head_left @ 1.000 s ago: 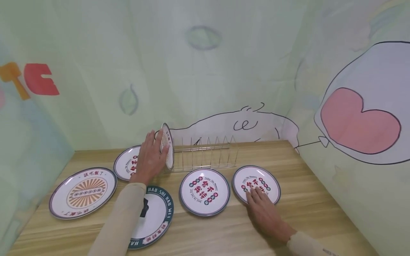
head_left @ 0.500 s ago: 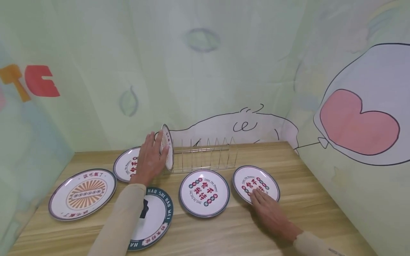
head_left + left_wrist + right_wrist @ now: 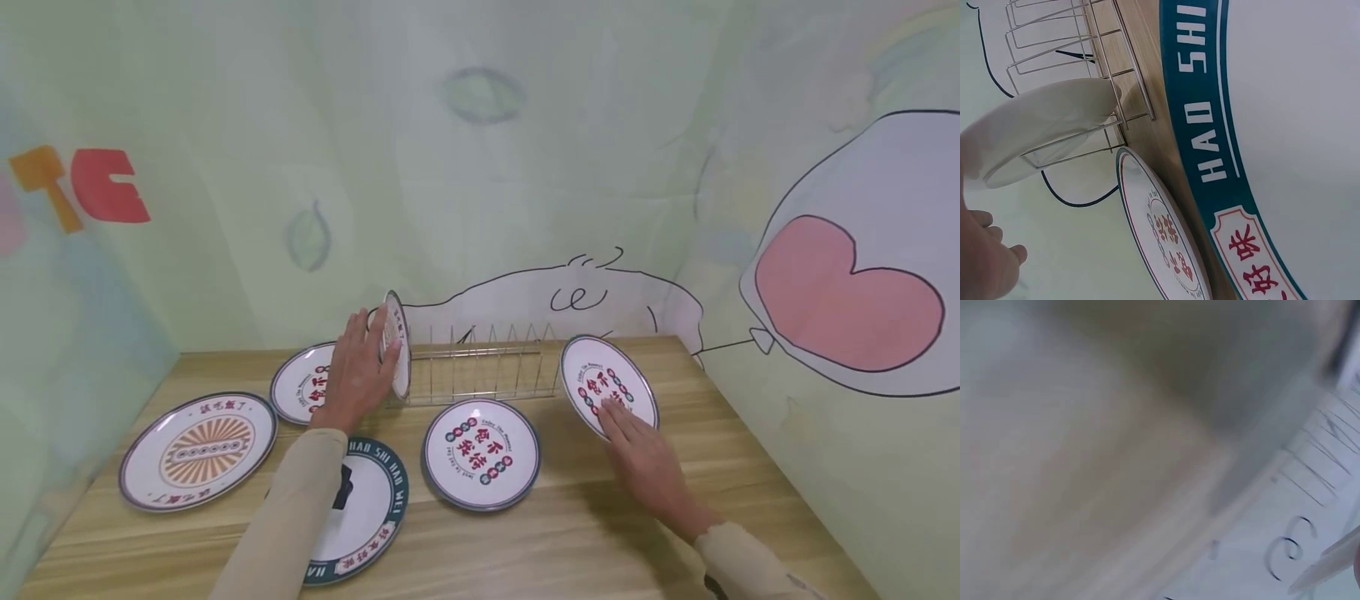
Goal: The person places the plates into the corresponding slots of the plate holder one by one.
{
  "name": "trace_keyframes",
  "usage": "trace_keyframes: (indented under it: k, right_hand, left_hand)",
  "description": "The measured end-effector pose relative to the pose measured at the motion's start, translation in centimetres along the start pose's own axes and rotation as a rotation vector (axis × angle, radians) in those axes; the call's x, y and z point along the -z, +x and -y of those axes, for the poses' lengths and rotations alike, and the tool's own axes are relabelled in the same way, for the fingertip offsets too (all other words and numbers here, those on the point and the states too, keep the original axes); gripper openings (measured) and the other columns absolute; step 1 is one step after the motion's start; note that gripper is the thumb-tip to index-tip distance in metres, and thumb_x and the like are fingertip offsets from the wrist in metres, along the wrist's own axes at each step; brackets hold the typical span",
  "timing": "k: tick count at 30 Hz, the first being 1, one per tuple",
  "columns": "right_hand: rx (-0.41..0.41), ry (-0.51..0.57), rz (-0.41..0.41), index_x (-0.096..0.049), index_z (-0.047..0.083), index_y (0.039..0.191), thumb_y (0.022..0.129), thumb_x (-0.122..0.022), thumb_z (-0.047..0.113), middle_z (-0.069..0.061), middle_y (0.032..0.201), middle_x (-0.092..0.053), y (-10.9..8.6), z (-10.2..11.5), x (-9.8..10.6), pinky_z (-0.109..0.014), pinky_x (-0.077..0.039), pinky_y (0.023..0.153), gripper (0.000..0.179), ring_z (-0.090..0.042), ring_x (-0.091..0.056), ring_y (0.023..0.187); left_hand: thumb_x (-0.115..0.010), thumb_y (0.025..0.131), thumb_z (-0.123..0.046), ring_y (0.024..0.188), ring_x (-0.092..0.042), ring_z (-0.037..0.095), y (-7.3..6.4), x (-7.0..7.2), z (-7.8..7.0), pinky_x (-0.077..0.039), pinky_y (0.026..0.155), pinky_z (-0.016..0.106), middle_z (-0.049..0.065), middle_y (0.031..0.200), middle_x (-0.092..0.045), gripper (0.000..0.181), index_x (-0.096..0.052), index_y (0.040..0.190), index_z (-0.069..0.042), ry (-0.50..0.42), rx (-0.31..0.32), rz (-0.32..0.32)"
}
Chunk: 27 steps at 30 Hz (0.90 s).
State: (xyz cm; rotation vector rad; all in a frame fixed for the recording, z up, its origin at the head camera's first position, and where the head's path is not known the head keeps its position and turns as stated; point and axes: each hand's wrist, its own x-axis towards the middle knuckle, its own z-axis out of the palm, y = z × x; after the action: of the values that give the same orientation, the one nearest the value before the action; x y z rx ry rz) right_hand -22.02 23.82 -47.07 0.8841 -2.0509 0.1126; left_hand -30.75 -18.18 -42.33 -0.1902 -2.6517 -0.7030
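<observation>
L hand (image 3: 358, 371), grip pinching upright plate (image 3: 400, 333) at wire rack's (image 3: 477, 354) L end, R hand (image 3: 648, 462), grip pinching tilted plate (image 3: 592, 375), 4 flat plates (image 3: 482, 455) on table (image 3: 517, 554)

2 long beige sleeves (image 3: 288, 508), dark band (image 3: 714, 587) beside right cuff (image 3: 711, 546), small dark marking (image 3: 806, 585) farther up

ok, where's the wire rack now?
In the head view, the wire rack stands near the back of the table, just behind a flat round plate, with an upright plate at its left end.
</observation>
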Motion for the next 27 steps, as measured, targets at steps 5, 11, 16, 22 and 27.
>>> trace_keyframes:
  k: [5, 11, 16, 22, 27]
  right_hand:
    - [-0.087, 0.095, -0.045, -0.063, -0.004, 0.128, 0.108, -0.037, 0.024, -0.022, 0.127, -0.067, 4.4, 0.4, -0.7, -0.049, -0.059, 0.084, 0.043, -0.038, -0.069, 0.11]
    - [-0.106, 0.221, -0.155, -0.061, -0.004, 0.131, 0.106, -0.045, 0.019, -0.022, 0.131, -0.065, 10.6, 2.5, -2.0, -0.048, -0.056, 0.094, 0.037, -0.037, -0.066, 0.118]
    - [-0.081, 0.346, -0.227, -0.058, -0.005, 0.134, 0.103, -0.051, 0.009, -0.023, 0.133, -0.064, 15.4, 5.0, -3.6, -0.045, -0.051, 0.101, 0.035, -0.037, -0.064, 0.121]
    - [-0.228, 0.579, -0.227, -0.055, -0.005, 0.137, 0.097, -0.055, -0.001, -0.021, 0.11, -0.072, 19.4, 8.1, -5.7, -0.038, -0.06, 0.09, 0.04, -0.029, -0.072, 0.097]
    - [-0.382, 0.745, -0.217, -0.058, -0.008, 0.131, 0.104, -0.047, 0.006, -0.009, 0.066, -0.048, 21.9, 10.2, -7.4, -0.024, -0.039, 0.049, 0.032, -0.013, -0.041, 0.054]
  left_hand:
    - [-0.042, 0.106, -0.034, 0.153, -0.014, 0.045, -0.1, 0.1, 0.3, -0.014, 0.124, 0.06, 0.025, 0.164, -0.018, 0.062, -0.019, 0.16, -0.015, -0.004, 0.012, -0.002]
    - [-0.04, 0.106, -0.036, 0.154, -0.011, 0.044, 0.0, 0.2, 0.2, -0.012, 0.124, 0.06, 0.024, 0.165, -0.016, 0.062, -0.018, 0.161, -0.018, -0.018, 0.021, 0.016]
    - [-0.04, 0.106, -0.036, 0.154, -0.013, 0.044, -0.1, 0.3, 0.3, -0.014, 0.125, 0.059, 0.025, 0.165, -0.018, 0.061, -0.019, 0.161, -0.017, -0.017, 0.01, -0.003]
    - [-0.041, 0.106, -0.035, 0.153, -0.013, 0.044, 0.0, 0.2, 0.2, -0.013, 0.124, 0.059, 0.025, 0.165, -0.018, 0.061, -0.02, 0.16, -0.016, -0.043, 0.0, 0.004]
    - [-0.041, 0.106, -0.036, 0.154, -0.014, 0.043, 0.0, 0.1, 0.3, -0.015, 0.124, 0.059, 0.023, 0.165, -0.019, 0.061, -0.019, 0.161, -0.018, -0.04, 0.006, 0.004]
